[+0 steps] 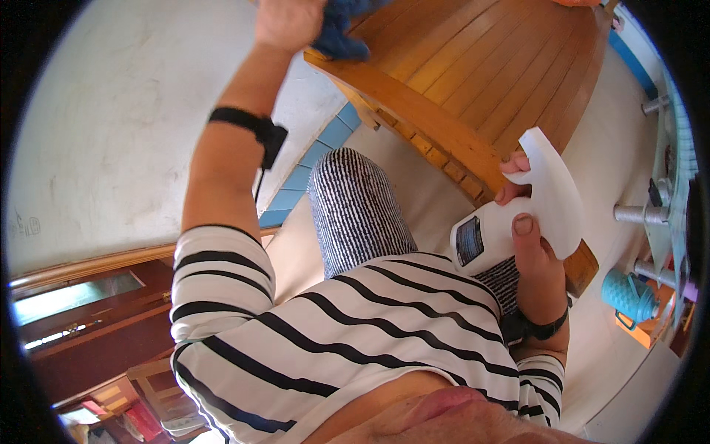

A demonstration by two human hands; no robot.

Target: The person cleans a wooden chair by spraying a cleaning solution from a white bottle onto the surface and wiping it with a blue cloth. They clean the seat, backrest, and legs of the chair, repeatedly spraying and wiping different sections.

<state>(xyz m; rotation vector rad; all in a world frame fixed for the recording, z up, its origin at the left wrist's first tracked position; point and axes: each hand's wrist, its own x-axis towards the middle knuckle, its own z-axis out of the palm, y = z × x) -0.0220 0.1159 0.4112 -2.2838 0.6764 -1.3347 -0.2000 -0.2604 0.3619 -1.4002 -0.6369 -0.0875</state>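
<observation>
Spray bottle [549,198] at 3 o'clock, fingers of our right hand [540,263] closed around it. Blue cloth [342,33] at 12, by our left hand [288,21], fingers indiscernible. We judge strokes along bench planks [473,63] best.

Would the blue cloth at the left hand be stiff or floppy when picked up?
The blue cloth is likely floppy, because it bunches in folds at the left hand. It would probably not roll, since its shape is irregular. It may slide easily on the smooth-looking wooden slats.
</observation>
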